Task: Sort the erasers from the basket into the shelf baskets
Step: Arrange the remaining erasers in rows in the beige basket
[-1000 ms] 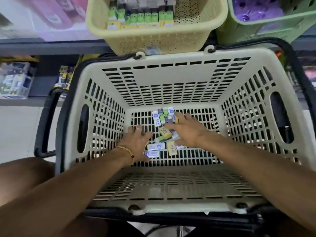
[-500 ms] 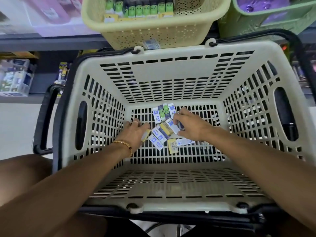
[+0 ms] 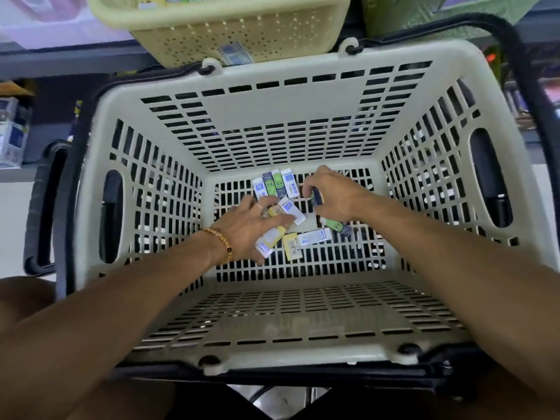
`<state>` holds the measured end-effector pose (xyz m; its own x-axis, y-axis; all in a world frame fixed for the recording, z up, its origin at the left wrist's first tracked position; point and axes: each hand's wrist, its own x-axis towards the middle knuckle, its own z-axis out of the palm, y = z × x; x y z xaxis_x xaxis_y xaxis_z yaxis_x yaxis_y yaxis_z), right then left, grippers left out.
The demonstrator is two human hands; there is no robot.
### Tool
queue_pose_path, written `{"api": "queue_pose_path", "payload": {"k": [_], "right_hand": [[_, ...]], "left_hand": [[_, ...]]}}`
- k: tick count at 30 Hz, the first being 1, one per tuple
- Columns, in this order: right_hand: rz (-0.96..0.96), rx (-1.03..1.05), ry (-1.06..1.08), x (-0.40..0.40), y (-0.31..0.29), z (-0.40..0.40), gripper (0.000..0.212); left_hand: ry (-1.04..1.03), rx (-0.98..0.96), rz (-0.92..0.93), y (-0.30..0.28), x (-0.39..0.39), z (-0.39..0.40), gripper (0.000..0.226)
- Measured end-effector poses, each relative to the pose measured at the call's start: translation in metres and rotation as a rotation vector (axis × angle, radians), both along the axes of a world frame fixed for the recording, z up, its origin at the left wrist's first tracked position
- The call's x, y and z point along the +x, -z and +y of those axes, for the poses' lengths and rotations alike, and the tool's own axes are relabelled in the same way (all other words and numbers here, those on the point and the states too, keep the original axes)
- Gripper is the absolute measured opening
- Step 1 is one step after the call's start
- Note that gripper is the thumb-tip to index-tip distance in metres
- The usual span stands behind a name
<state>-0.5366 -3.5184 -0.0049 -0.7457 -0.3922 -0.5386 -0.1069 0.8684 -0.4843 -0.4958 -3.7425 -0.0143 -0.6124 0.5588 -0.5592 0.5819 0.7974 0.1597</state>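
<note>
A cream slotted shopping basket point(image 3: 285, 107) fills the view, with several small erasers on its floor. A row of white-blue and green erasers point(image 3: 275, 186) lies at the far side. Loose white and yellow erasers point(image 3: 306, 239) lie in the middle. My left hand point(image 3: 251, 228), with a bead bracelet on the wrist, holds a white-blue eraser point(image 3: 292, 212) between thumb and fingers, over a yellow one. My right hand point(image 3: 333, 198) pinches a dark blue eraser point(image 3: 316, 197). A green eraser point(image 3: 336, 225) lies just under that hand.
On the shelf above hang a pale yellow perforated basket point(image 3: 230, 34) holding erasers and a green basket point(image 3: 424, 13) to its right. Black carry handles point(image 3: 521, 74) frame the shopping basket. Boxed goods point(image 3: 12, 131) sit on a lower shelf at left.
My right hand lifted a dark blue eraser out of the pile. My left hand slid right and took hold of a white-blue eraser. The camera tilted down.
</note>
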Motion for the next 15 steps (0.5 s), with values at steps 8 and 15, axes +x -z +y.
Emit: {"api": "queue_pose_path", "payload": {"k": [8,15], "right_hand": [[0.000,-0.058,0.022,-0.001,0.003,0.002,0.015],[-0.153,-0.154,0.177,-0.006,-0.001,0.003,0.037]], "left_hand": [[-0.009,0.173,-0.048,0.000,-0.009,-0.003,0.078],[0.048,0.074,-0.094,0.000,-0.017,0.010,0.084]]}}
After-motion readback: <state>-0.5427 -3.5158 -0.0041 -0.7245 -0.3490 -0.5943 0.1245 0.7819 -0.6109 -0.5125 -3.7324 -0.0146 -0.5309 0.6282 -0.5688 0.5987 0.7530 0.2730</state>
